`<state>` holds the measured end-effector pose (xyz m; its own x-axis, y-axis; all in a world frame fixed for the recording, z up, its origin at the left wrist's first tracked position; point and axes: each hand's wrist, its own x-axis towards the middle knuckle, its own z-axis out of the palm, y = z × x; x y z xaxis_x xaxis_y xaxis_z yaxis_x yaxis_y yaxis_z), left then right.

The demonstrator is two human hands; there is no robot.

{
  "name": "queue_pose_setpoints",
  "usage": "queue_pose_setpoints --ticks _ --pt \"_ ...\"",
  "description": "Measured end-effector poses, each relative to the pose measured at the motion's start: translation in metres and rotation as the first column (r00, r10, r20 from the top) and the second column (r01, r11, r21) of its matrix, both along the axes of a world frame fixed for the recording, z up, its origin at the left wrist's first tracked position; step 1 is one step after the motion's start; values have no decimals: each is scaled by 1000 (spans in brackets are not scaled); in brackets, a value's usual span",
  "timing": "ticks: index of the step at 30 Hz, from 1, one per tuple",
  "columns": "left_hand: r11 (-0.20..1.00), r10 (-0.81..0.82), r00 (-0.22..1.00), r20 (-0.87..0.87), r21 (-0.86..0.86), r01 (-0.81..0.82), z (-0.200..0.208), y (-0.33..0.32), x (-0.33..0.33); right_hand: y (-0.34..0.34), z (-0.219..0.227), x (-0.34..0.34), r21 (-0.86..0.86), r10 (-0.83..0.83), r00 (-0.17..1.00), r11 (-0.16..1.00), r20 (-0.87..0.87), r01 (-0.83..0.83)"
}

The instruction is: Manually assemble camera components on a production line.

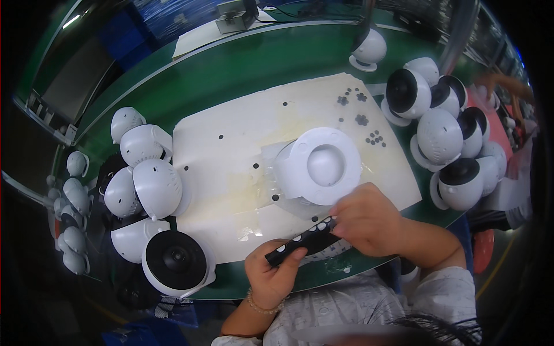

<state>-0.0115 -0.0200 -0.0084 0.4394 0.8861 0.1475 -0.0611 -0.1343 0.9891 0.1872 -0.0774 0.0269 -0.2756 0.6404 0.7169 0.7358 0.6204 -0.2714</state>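
My left hand (271, 275), with a beaded bracelet at the wrist, is closed round the lower left end of a black strip with white round spots (306, 238). At the strip's upper right end, the fingers of my right hand (369, 222) are pinched together; whether a small piece is between them is hidden. Just beyond my hands a white round-bodied camera (350, 163) lies with its ring-shaped base facing up, on a pale worn board (231, 190). Small black round dots (256, 166) are scattered over the board around it.
White cameras (157, 187) crowd the left side, one with a black front (178, 262) near the table's front edge. More cameras (440, 135) cluster at the right; one (369, 49) stands at the back. Clusters of dark dots (362, 120) mark the board's right. Another person's arm (508, 86) shows far right.
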Motion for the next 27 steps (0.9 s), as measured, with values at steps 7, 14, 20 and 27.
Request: queue_pose_setpoints --ticks 7,14,20,27 --pt "999 -22 999 -39 -24 21 2 0 -2 -2 9 0 -226 -18 979 974 -204 -29" --pt "995 -16 995 -100 96 26 1 3 2 3 9 -14 -5 149 888 986 -435 -168" --pt "970 -53 995 -85 233 72 6 2 6 7 23 -16 -48 171 944 980 -281 -192" --pt "920 -137 976 -170 343 189 24 10 7 19 35 6 -97 61 886 988 -460 -119"
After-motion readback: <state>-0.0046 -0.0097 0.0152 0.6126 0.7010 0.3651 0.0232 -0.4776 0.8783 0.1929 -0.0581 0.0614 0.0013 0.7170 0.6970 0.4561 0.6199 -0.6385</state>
